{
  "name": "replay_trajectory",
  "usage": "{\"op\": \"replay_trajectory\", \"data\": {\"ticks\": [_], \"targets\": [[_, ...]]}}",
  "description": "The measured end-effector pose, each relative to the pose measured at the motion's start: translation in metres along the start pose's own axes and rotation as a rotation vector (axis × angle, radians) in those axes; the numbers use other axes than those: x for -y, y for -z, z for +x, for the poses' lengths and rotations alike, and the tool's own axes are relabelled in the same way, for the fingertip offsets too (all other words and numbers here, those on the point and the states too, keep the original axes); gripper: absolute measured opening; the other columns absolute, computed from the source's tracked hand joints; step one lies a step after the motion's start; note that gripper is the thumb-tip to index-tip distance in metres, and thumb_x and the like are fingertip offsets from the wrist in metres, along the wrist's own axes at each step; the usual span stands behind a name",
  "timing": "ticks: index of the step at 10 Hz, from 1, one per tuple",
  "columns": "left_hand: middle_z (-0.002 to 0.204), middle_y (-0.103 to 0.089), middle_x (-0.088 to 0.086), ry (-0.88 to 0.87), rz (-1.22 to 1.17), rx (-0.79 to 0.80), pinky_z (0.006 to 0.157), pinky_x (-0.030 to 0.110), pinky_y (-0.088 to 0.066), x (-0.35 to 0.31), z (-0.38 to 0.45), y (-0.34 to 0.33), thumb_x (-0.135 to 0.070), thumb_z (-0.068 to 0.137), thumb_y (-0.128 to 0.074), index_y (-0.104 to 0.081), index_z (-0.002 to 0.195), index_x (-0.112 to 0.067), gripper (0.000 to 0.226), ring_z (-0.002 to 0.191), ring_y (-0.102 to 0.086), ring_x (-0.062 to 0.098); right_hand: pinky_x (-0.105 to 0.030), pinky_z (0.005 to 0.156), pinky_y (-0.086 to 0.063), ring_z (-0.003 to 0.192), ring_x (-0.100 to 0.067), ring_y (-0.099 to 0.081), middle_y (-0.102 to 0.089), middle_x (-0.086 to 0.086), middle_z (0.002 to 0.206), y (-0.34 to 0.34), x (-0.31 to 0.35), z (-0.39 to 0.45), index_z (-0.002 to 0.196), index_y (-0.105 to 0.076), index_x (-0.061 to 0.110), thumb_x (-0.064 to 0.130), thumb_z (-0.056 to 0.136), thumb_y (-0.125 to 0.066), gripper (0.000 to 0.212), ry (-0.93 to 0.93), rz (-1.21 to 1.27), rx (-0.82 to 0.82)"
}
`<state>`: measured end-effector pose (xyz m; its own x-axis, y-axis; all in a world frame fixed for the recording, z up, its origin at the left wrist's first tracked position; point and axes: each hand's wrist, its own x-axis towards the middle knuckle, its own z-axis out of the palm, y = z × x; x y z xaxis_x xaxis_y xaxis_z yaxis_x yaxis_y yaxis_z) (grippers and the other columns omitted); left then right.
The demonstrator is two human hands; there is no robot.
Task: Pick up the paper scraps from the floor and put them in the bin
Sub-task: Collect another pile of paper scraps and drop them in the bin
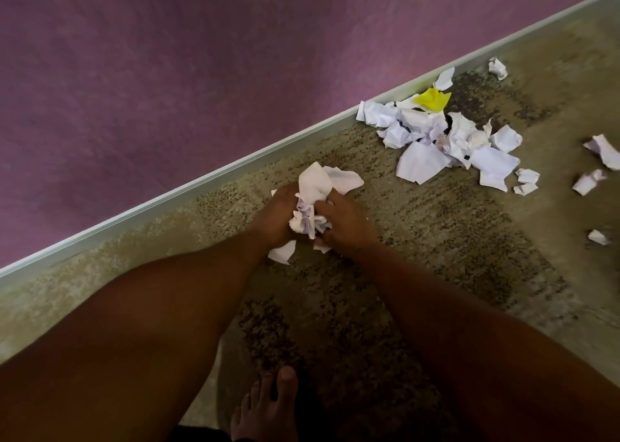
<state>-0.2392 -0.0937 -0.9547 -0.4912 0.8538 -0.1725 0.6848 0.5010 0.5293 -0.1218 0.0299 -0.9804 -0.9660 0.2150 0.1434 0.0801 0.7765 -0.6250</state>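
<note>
Left hand (275,217) and right hand (345,222) together clutch one paper wad (322,186); one heap (446,139) and five loose scraps (604,149) lie on the carpet (436,240).

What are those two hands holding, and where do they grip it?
A bundle of crumpled white paper scraps, pressed between the left hand and right hand, which grip its opposite sides.
</note>
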Motion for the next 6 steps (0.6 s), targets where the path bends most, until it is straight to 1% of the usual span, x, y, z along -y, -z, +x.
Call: {"op": "replay_trajectory", "data": {"ticks": [1,2,3,4,5,6], "targets": [[0.129,-0.058,0.016,0.018,-0.108,-0.011,0.100,0.028,-0.039,0.003,0.017,0.003,-0.027,0.089,-0.058,-0.043,0.142,-0.003,0.060,0.118,-0.057,0.030,-0.038,0.059,-0.048,0.077,-0.038,-0.058,-0.059,-0.022,0.104,0.007,0.002,-0.001,0.089,-0.065,0.002,0.029,0.079,-0.046,0.034,-0.038,0.071,-0.063],[0.127,-0.060,0.021,0.082,-0.134,0.068,0.093,0.035,-0.046,-0.013,0.024,0.011,-0.016,0.093,-0.057,-0.035,0.147,-0.005,0.060,0.111,-0.060,0.035,-0.036,0.055,-0.045,0.071,-0.038,-0.058,-0.058,-0.020,0.097,0.017,-0.002,-0.007,0.088,-0.065,0.000,0.011,0.071,-0.056,0.022,-0.093,0.061,-0.107],[0.130,-0.058,0.014,0.068,-0.115,0.076,0.094,0.032,-0.046,-0.016,0.038,0.006,-0.043,0.077,-0.062,-0.042,0.144,-0.010,0.077,0.115,-0.059,0.030,-0.026,0.057,-0.034,0.074,-0.032,-0.057,-0.059,-0.018,0.095,0.030,-0.010,-0.016,0.090,-0.066,0.003,0.017,0.069,-0.056,0.027,-0.151,0.049,-0.166],[0.124,-0.055,0.001,0.071,-0.129,0.116,0.081,0.018,-0.046,-0.027,0.049,0.006,-0.035,0.081,-0.071,-0.045,0.136,-0.019,0.063,0.108,-0.059,0.016,-0.024,0.061,-0.034,0.080,-0.028,-0.056,-0.058,-0.017,0.098,0.041,-0.022,-0.026,0.095,-0.065,0.005,0.026,0.070,-0.050,0.036,-0.194,0.057,-0.209],[0.139,-0.035,0.011,0.095,-0.036,0.094,0.081,0.029,-0.048,-0.030,0.065,-0.002,-0.010,0.072,-0.082,-0.044,0.142,-0.019,0.081,0.110,-0.051,0.025,-0.033,0.061,-0.047,0.081,-0.034,-0.059,-0.059,-0.016,0.097,0.047,-0.034,-0.038,0.097,-0.065,0.007,0.020,0.069,-0.058,0.032,-0.255,0.053,-0.227],[0.133,-0.037,0.013,0.099,-0.033,0.014,0.085,0.025,-0.041,-0.033,0.072,-0.011,-0.010,0.077,-0.077,-0.057,0.127,-0.018,0.054,0.108,-0.050,0.027,-0.035,0.060,-0.048,0.078,-0.034,-0.059,-0.058,-0.015,0.096,0.051,-0.040,-0.048,0.097,-0.065,0.009,0.011,0.066,-0.062,0.031,-0.278,0.058,-0.253]]}}
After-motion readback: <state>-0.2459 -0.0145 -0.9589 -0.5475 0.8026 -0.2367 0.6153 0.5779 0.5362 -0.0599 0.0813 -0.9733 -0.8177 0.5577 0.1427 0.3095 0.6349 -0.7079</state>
